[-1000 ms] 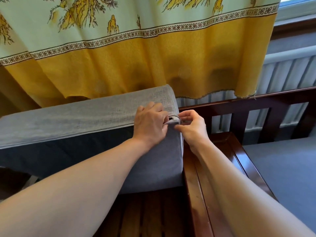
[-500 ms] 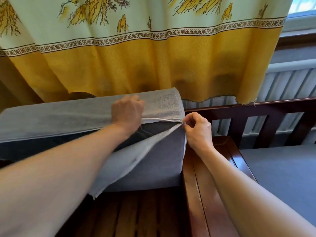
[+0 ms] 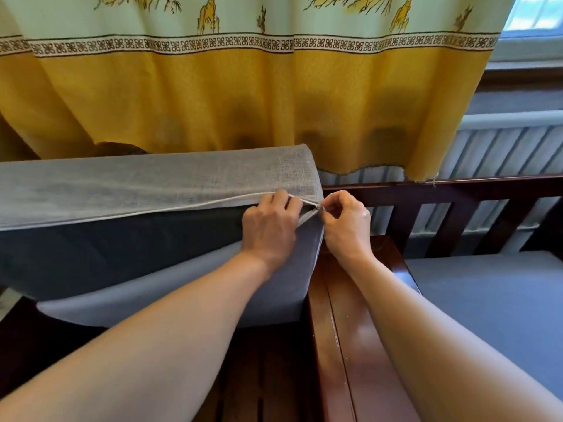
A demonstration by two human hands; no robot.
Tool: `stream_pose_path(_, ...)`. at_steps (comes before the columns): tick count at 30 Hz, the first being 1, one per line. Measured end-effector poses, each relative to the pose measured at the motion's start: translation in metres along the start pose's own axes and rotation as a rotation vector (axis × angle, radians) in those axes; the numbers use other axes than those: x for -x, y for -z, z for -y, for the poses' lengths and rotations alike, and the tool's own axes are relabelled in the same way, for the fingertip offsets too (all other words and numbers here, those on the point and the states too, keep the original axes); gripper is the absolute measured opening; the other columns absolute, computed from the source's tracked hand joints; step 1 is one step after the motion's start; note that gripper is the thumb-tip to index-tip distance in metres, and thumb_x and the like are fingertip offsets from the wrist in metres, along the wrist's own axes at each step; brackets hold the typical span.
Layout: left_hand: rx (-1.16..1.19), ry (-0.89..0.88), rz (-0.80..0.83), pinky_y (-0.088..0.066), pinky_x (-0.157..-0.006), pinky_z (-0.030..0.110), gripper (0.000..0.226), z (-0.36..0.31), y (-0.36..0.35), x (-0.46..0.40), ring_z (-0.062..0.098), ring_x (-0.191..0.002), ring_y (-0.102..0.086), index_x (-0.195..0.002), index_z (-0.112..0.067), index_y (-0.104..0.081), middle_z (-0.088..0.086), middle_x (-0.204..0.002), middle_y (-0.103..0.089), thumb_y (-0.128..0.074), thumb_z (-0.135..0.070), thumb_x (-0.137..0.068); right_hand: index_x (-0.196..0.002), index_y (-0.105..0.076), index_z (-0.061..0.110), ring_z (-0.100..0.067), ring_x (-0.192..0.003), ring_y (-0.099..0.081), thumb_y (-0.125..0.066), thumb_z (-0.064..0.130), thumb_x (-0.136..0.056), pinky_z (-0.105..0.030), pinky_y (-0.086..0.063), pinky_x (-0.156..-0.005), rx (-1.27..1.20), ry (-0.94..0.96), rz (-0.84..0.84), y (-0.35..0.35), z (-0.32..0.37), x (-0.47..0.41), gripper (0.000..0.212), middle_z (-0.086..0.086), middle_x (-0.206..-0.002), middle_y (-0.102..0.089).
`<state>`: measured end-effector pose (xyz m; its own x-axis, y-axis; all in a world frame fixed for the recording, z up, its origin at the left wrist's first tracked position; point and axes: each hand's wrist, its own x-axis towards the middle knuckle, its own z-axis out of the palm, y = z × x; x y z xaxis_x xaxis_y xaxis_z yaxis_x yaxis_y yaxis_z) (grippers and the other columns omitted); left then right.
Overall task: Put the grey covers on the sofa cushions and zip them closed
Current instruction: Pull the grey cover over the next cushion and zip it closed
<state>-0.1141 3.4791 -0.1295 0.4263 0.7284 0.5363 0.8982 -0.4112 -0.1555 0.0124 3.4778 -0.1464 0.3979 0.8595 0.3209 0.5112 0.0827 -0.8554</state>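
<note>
A long sofa cushion in a grey cover (image 3: 146,184) stands on edge on the wooden sofa frame. The cover's long side gapes open, showing the dark inner cushion (image 3: 122,254), and the lower flap (image 3: 189,287) hangs loose. At the right corner my right hand (image 3: 347,226) pinches the small metal zipper pull (image 3: 319,206). My left hand (image 3: 269,226) grips the cover's edges just left of the pull, fingers curled over the seam.
The dark wooden armrest (image 3: 344,330) runs toward me between my arms. Another grey cushion (image 3: 493,306) lies flat at the right. A yellow patterned curtain (image 3: 243,95) hangs behind, with a white radiator (image 3: 499,153) and the wooden back rail (image 3: 457,190).
My left hand slid right along the open seam, back to the corner beside the zipper pull. The lower flap sags further open. My right hand stays at the corner.
</note>
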Motion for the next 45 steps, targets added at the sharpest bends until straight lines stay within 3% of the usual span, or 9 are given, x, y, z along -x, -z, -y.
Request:
stream_pose_path(4, -0.075, -0.033, -0.058, -0.028, -0.044, 0.023, 0.022, 0.016, 0.005, 0.004, 0.028, -0.055, -0.056, -0.064, -0.007, -0.063, 0.008, -0.066, -0.058, -0.073, 0.005, -0.047, -0.084, -0.061, 0.010, -0.004, -0.069, -0.050, -0.058, 0.000, -0.085, -0.005, -0.037, -0.057, -0.038, -0.019, -0.012, 0.000, 0.000, 0.002, 0.010, -0.002, -0.083, -0.060)
stream_pose_path(12, -0.182, 0.029, 0.082, -0.032, -0.045, 0.025, 0.014, 0.048, 0.010, 0.034, 0.033, -0.067, -0.058, -0.057, -0.005, -0.067, 0.010, -0.077, -0.062, -0.078, -0.002, -0.050, -0.086, -0.062, 0.008, -0.015, -0.079, -0.055, -0.057, 0.001, -0.087, -0.022, -0.041, -0.067, -0.061, -0.094, -0.061, -0.004, 0.006, 0.006, 0.008, -0.007, -0.088, -0.062)
stream_pose_path(17, -0.161, 0.133, 0.047, -0.034, -0.039, 0.023, 0.043, 0.074, 0.008, 0.062, 0.030, -0.047, -0.056, -0.078, -0.002, -0.066, 0.009, -0.054, -0.056, -0.076, 0.011, -0.038, -0.085, -0.061, 0.010, -0.014, -0.079, -0.053, -0.058, 0.004, -0.087, -0.019, -0.037, -0.066, -0.044, -0.081, -0.102, -0.009, 0.005, 0.006, 0.007, -0.006, -0.089, -0.062)
stream_pose_path(20, -0.156, 0.150, 0.034, -0.033, -0.038, 0.023, 0.036, 0.105, 0.019, 0.074, 0.030, -0.039, -0.053, -0.070, -0.002, -0.063, 0.010, -0.048, -0.053, -0.074, 0.015, -0.040, -0.087, -0.061, 0.010, -0.013, -0.080, -0.051, -0.059, 0.004, -0.088, -0.015, -0.033, -0.064, -0.025, -0.094, -0.145, -0.013, 0.007, 0.010, 0.006, -0.006, -0.091, -0.061)
stream_pose_path(26, -0.123, -0.011, 0.043, -0.036, -0.042, 0.025, 0.023, 0.133, 0.041, 0.068, 0.031, -0.051, -0.056, -0.056, -0.003, -0.063, 0.012, -0.055, -0.055, -0.074, 0.016, -0.049, -0.093, -0.063, 0.007, -0.018, -0.087, -0.054, -0.057, 0.003, -0.087, -0.024, -0.041, -0.077, 0.023, -0.152, -0.224, -0.017, 0.020, 0.019, 0.010, -0.009, -0.099, -0.061)
stream_pose_path(31, -0.064, -0.158, -0.041, -0.043, -0.066, 0.042, 0.012, 0.156, 0.029, 0.057, 0.035, -0.090, -0.054, -0.065, -0.003, -0.070, 0.013, -0.098, -0.063, -0.075, 0.007, -0.061, -0.094, -0.063, 0.008, -0.022, -0.091, -0.055, -0.053, 0.000, -0.085, -0.023, -0.038, -0.078, 0.118, -0.197, -0.268, -0.022, 0.031, 0.024, 0.016, -0.012, -0.103, -0.061)
stream_pose_path(34, 0.121, -0.144, 0.002, -0.050, -0.059, 0.037, 0.016, 0.169, 0.018, 0.050, 0.032, -0.075, -0.061, -0.073, -0.001, -0.069, 0.012, -0.088, -0.066, -0.073, 0.012, -0.063, -0.099, -0.064, 0.009, -0.021, -0.093, -0.054, -0.052, 0.000, -0.084, -0.018, -0.033, -0.076, 0.168, -0.244, -0.281, -0.026, 0.040, 0.026, 0.021, -0.011, -0.106, -0.061)
stream_pose_path(37, 0.243, -0.223, 0.009, -0.049, -0.045, 0.032, 0.018, 0.179, 0.012, 0.047, 0.028, -0.062, -0.057, -0.067, 0.001, -0.064, 0.013, -0.074, -0.061, -0.072, 0.017, -0.061, -0.105, -0.065, 0.009, -0.025, -0.100, -0.056, -0.053, 0.003, -0.083, -0.025, -0.039, -0.082, 0.209, -0.296, -0.300, -0.029, 0.048, 0.029, 0.025, -0.012, -0.110, -0.062)
stream_pose_path(45, 0.230, -0.544, -0.021, -0.047, -0.039, 0.029, 0.030, 0.196, 0.008, 0.040, 0.029, -0.056, -0.057, -0.068, -0.003, -0.064, 0.013, -0.069, -0.060, -0.074, 0.018, -0.048, -0.102, -0.067, 0.012, -0.028, -0.098, -0.062, -0.064, 0.009, -0.082, -0.035, -0.047, -0.090, 0.217, -0.272, -0.411, -0.041, 0.051, 0.041, 0.021, -0.008, -0.099, -0.070)
